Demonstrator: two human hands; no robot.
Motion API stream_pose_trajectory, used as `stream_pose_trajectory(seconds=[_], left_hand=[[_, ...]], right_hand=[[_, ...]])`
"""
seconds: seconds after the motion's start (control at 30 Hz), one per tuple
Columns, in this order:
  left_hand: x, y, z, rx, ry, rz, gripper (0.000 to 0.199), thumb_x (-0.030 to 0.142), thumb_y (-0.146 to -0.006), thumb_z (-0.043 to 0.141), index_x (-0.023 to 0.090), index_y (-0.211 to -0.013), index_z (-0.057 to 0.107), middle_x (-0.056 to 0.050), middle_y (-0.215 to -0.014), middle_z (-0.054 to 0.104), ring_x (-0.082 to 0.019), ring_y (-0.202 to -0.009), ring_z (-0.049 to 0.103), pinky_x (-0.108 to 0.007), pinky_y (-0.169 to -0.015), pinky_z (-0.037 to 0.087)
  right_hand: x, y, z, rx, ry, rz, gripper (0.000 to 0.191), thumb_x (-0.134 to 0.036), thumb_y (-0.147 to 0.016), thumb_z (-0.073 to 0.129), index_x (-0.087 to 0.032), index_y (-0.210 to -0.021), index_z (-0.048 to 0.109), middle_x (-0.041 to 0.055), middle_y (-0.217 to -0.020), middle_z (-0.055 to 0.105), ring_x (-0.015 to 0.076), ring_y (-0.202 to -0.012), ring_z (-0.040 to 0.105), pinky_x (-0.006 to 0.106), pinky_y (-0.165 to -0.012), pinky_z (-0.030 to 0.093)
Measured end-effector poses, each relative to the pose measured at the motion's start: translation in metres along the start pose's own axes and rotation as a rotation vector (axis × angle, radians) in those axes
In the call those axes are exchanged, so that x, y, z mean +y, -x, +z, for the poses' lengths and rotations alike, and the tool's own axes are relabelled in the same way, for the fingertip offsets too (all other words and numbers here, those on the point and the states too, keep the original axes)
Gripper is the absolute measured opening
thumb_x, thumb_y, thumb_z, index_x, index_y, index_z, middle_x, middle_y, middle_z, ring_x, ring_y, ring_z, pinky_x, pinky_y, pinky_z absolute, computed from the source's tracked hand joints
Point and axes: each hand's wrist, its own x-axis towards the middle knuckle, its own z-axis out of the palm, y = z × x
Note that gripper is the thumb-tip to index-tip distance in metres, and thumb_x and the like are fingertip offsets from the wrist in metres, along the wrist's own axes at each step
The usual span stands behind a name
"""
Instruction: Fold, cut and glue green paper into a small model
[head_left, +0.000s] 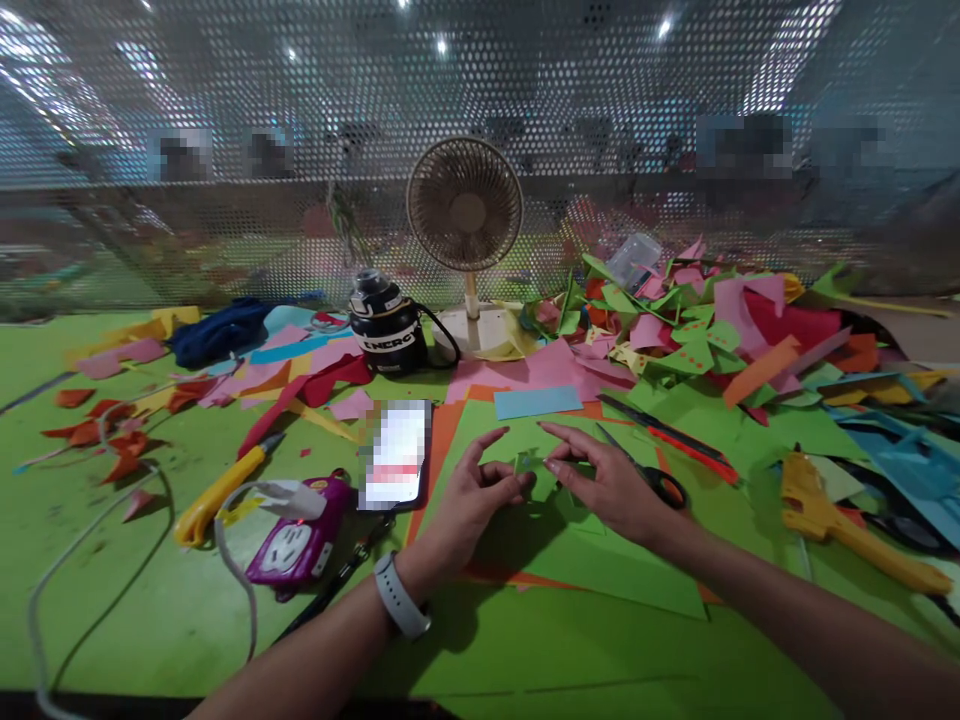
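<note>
Both my hands meet over stacked green paper sheets (pixel 630 560) in the middle of the table. With thumb and bent fingers, my left hand (pixel 469 490) pinches a small green paper piece (pixel 525 462); a pale watch band circles that wrist. Opposite it, my right hand (pixel 607 480) has its index finger stretched out and its thumb tip drawn in at the right side of the small piece. The fingers partly cover the piece, so its shape is unclear. Scissors (pixel 664 487) with dark and orange handles lie partly behind my right hand.
A phone (pixel 396 455), purple power strip (pixel 300 540) and yellow-handled tool (pixel 225 490) lie left. A black-and-red cutter (pixel 675 440) and yellow glue gun (pixel 847 520) lie right. Behind stand a bottle (pixel 386 330), a fan (pixel 465 205) and heaped paper scraps (pixel 705 345).
</note>
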Motion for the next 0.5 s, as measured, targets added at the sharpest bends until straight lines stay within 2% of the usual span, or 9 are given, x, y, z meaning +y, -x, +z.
stream_pose_trajectory(seconds=[0.13,0.23,0.37,0.5], left_hand=[[0.000,0.000,0.001,-0.010,0.030,0.026,0.080,0.028,-0.067,0.086,0.021,-0.136,0.046,0.005,-0.073,0.062,-0.012,-0.065,0.059,-0.026,-0.069,0.048],[0.000,0.001,0.000,-0.010,0.072,0.038,0.078,0.029,-0.069,0.084,0.022,-0.137,0.047,0.002,-0.080,0.065,-0.016,-0.074,0.064,-0.031,-0.074,0.052],[0.001,-0.001,-0.004,0.048,0.077,0.078,0.065,0.034,-0.074,0.081,0.020,-0.131,0.051,-0.003,-0.085,0.071,-0.020,-0.083,0.068,-0.033,-0.078,0.052],[0.001,-0.006,-0.008,0.071,0.073,0.052,0.052,0.038,-0.074,0.080,0.019,-0.118,0.059,-0.007,-0.094,0.074,-0.020,-0.085,0.069,-0.033,-0.079,0.052]], right_hand=[[0.000,0.000,-0.001,0.006,-0.006,-0.006,0.050,-0.033,-0.087,0.054,-0.015,-0.134,0.056,0.0043,-0.087,0.071,0.0163,-0.074,0.064,0.031,-0.072,0.052],[0.001,-0.002,-0.004,0.026,-0.001,-0.019,0.050,-0.033,-0.087,0.055,-0.016,-0.134,0.056,0.0036,-0.087,0.070,0.0159,-0.072,0.063,0.031,-0.071,0.052],[0.001,-0.006,-0.014,0.090,-0.008,-0.025,0.053,-0.033,-0.086,0.055,-0.013,-0.135,0.054,0.0045,-0.087,0.070,0.0159,-0.072,0.063,0.030,-0.070,0.053],[0.001,-0.010,-0.022,0.146,-0.022,-0.032,0.052,-0.033,-0.085,0.055,-0.013,-0.133,0.055,0.0057,-0.087,0.071,0.0170,-0.073,0.065,0.031,-0.070,0.054]])
